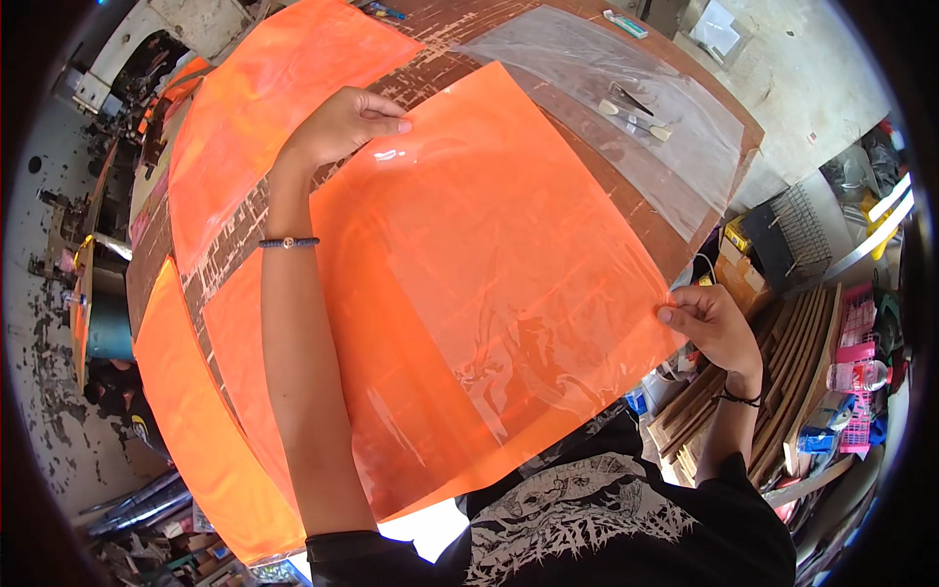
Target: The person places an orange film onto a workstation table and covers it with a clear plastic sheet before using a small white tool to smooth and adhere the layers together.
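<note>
Orange sheet point(509, 245) held taut at two edges

The glossy, see-through sheet slants across the middle of the table point(616, 186), its near end reaching past the table's near edge toward the dark shirt point(587, 519). The left hand point(347, 117) pinches its far left edge, short of the far corner; the right hand point(712, 323) pinches beside its right corner. Ripples show across the near half.

The step in hand looks like spreading and lining up the sheet; the next move probably calls for keeping both pinches firm and even, lest the creases deepen.

Farther out, more orange sheets point(284, 127) lie along the table's left edge. Clear film point(567, 59) covers its far right corner, with two small tools point(636, 121) on top.
</note>
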Demonstrator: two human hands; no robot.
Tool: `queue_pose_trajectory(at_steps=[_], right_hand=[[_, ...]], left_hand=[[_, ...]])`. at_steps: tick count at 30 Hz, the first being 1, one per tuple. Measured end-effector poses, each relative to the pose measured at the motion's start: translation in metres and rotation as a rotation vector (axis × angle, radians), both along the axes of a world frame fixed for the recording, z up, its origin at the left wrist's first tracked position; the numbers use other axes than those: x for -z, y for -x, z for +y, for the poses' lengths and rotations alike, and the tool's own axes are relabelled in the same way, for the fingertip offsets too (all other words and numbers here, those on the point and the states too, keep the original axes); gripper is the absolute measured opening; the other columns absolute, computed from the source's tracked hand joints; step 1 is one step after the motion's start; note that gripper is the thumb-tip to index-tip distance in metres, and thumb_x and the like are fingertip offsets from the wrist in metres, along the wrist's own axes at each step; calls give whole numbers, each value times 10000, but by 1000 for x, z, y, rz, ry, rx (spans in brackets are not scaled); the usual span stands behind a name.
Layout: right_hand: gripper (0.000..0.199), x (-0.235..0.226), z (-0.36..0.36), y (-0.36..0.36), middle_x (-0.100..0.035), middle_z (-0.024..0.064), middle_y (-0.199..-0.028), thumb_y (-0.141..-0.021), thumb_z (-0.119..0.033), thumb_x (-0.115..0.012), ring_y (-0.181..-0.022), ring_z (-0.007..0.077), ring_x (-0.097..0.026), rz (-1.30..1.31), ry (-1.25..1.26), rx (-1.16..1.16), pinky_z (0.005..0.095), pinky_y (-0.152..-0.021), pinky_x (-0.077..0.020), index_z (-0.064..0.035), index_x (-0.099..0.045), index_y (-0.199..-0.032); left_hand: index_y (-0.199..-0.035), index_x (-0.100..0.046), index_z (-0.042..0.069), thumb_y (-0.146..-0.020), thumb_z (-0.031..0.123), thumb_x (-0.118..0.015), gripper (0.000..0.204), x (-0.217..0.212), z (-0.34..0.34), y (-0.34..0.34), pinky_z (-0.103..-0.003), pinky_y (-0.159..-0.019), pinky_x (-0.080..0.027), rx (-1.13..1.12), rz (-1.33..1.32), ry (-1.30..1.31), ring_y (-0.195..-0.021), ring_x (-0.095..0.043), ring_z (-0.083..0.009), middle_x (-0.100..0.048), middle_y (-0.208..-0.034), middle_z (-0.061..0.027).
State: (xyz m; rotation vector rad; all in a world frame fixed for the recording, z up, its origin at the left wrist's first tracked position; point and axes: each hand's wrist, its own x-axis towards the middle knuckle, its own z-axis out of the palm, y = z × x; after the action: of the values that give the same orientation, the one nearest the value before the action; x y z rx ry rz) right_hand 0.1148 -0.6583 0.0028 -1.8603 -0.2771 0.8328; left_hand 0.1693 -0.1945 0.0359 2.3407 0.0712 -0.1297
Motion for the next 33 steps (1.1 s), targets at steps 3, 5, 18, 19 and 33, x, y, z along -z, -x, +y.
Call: queue_pose_trajectory(at_steps=[3,5,18,19,33], right_hand=[[245,7,-5,-2,-610,-47,-729,-932,-170,-617,-609,-11,-477,-92,5,-49,170,-512,-355,68,-659,-970],[252,13,-10,-4,-607,-49,-727,-931,-176,-619,-609,-11,-478,-102,20,-47,170,-513,-360,70,-657,-973],[285,19,-24,12,-653,75,-700,-946,-186,-583,-575,151,-671,107,-149,108,236,-516,-531,80,-571,-1047],[284,20,-26,12,-658,89,-693,-949,-181,-576,-574,157,-672,125,-176,116,244,-520,-535,82,-566,-1056],[240,26,-40,21,-682,58,-772,-925,-134,-607,-634,129,-681,80,-202,146,214,-529,-497,51,-581,-1075]], left_hand=[[-1029,-695,10,-800,256,-748,340,2,2,1,-285,-825,-480,-42,33,-3,-911,-631,-157,-691,-953,-71],[-1018,-697,5,-798,250,-748,333,2,-3,4,-285,-809,-480,-71,28,14,-899,-630,-155,-691,-944,-70],[-983,-702,-13,-817,287,-731,343,14,5,-1,-269,-769,-479,-124,36,42,-814,-612,-126,-683,-883,-63],[-982,-702,-12,-819,285,-731,340,15,5,-1,-266,-770,-484,-133,29,47,-817,-615,-124,-686,-887,-65],[-999,-684,-25,-841,246,-716,316,10,-5,3,-257,-744,-506,-119,43,96,-804,-629,-120,-682,-892,-60]])
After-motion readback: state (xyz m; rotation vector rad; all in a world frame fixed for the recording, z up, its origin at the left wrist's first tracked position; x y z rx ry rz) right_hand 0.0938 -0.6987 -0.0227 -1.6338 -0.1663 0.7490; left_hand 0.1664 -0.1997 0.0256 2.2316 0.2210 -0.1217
